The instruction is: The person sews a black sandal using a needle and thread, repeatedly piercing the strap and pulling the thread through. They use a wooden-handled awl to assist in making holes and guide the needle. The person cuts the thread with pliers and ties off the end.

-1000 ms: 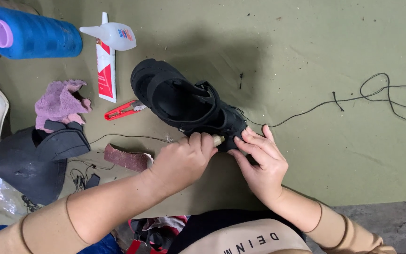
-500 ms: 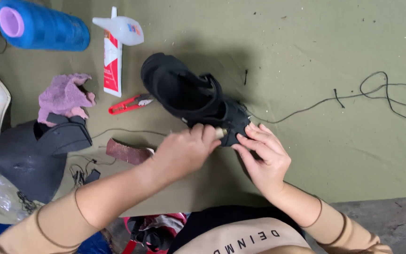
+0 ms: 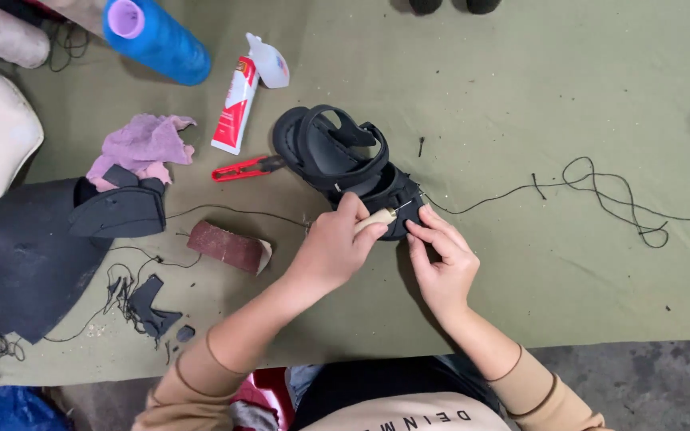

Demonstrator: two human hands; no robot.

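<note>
While the left hand [image 3: 331,249] gripped an awl [image 3: 375,219] at the sandal [image 3: 345,164], we found the right hand [image 3: 441,259] pinching its edge; thread [image 3: 600,187] trailed loose, stitching unfinished.

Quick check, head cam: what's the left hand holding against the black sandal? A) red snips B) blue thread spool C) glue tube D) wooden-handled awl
D. The left hand grips a pale wooden-handled awl with its metal tip at the heel of the black sandal; the red snips, glue tube and blue thread spool all lie untouched on the table.
</note>
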